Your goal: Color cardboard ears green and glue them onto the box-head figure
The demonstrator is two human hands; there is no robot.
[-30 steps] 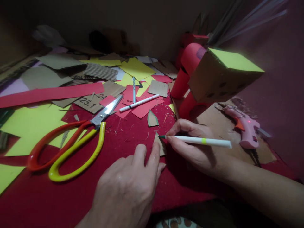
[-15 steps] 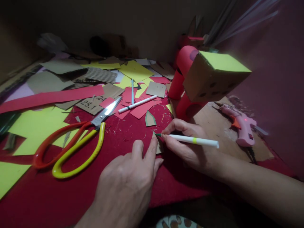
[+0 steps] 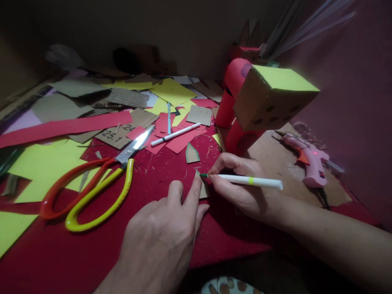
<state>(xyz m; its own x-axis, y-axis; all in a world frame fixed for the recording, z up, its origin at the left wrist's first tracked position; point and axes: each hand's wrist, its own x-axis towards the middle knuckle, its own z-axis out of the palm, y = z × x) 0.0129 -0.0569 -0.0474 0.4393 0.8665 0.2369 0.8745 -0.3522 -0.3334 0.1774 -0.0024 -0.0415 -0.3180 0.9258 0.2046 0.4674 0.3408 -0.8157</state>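
Observation:
My right hand (image 3: 245,183) is closed in a pinch round a white felt-tip pen (image 3: 263,182) with a yellow-green band. Its green tip meets the right edge of a small pointed cardboard piece (image 3: 204,191). Pressed down on that piece, the fingers of my left hand (image 3: 165,226) keep it against the red cloth, covering its left side. Just beyond lies a similar cardboard piece (image 3: 192,153) with a green line along its edges. To the left, large scissors (image 3: 124,157) rest with red and yellow handles, their blades nearly together.
A cardboard box figure (image 3: 272,102) with a yellow top and red tubes stands behind my right hand. A pink glue gun (image 3: 310,159) with a red light lies on cardboard at right. A pen cap or second white pen (image 3: 176,134) lies among paper and cardboard scraps (image 3: 173,92).
The pen tip has moved slightly down along the cardboard piece's right edge. Both hands otherwise keep their places; the whole view has shifted a little.

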